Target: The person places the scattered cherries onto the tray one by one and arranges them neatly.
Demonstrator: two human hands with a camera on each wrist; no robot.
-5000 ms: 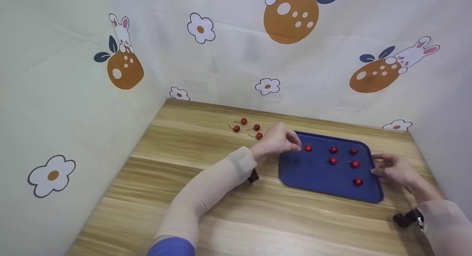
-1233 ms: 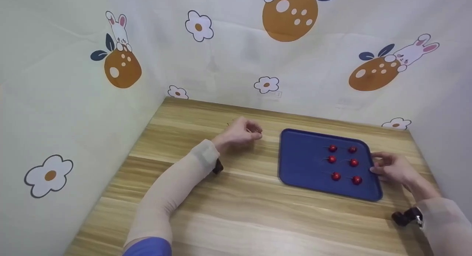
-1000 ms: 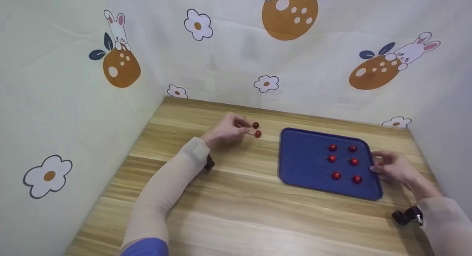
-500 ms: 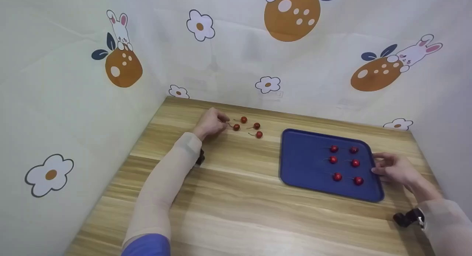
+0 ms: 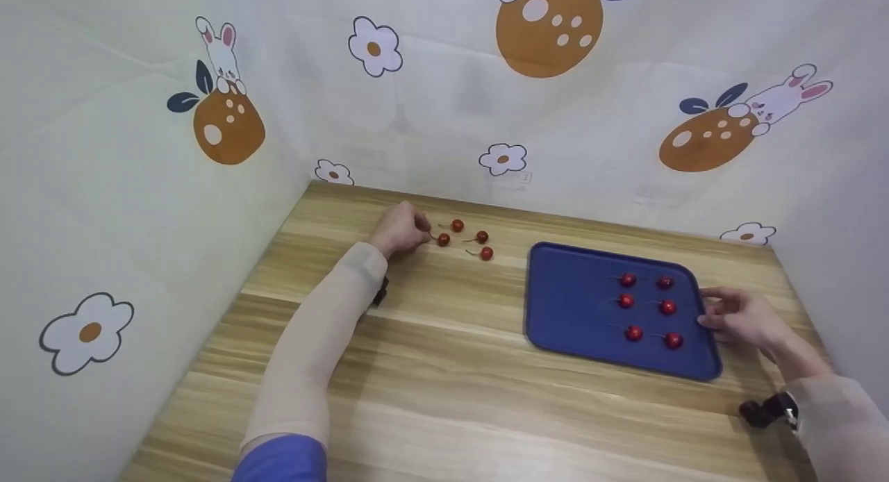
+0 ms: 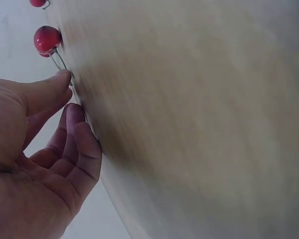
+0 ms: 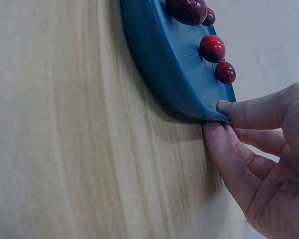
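At the back of the table, my left hand (image 5: 403,228) pinches the stem of the nearest loose cherry (image 5: 443,239) between thumb and forefinger. Up close in the left wrist view, that red cherry (image 6: 47,40) lies just beyond the fingertips. Three more loose cherries, among them one farther back (image 5: 458,226) and one nearer the tray (image 5: 486,253), lie beside it. On the right, my right hand (image 5: 746,320) grips the edge of the blue tray (image 5: 569,308), thumb on the rim and fingers beneath in the right wrist view. Several cherries (image 5: 626,301) stand in two columns on the tray's right half.
The wood-grain table (image 5: 444,399) meets a patterned cloth wall (image 5: 430,107) at the back and more cloth at both sides. A black wrist camera (image 5: 767,410) sits under the right forearm.
My left hand set a cherry in the front row of the tray, then moved left to the loose cherries and took the nearest stem. The right hand stays on the tray.
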